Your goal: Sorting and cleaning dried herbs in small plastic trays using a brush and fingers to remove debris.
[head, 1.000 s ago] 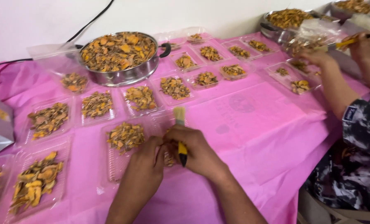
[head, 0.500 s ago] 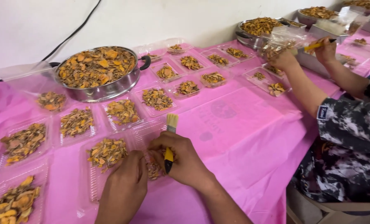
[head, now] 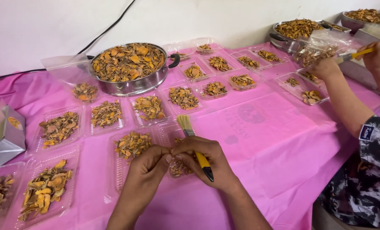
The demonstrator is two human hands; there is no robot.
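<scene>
Fingertips of the left hand (head: 149, 164) and right hand (head: 202, 155) met, pinching a small dried piece too hidden to see clearly. The right fingers also curled shut around a yellow-handled brush (head: 195, 147), bristles pointing away. Both hovered over an open clear tray (head: 117, 170) of orange-brown chips (head: 132, 144) on the pink worktop (head: 262, 140). The chips looked light, stiff and brittle; best pinched gently by the edges.

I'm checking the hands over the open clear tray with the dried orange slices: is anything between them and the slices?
Nothing visible. The left hand and right hand meet fingertip to fingertip right over the open clear tray. The right hand holds a yellow-handled brush, bristles pointing away. The slices lie uncovered beside them.
</scene>
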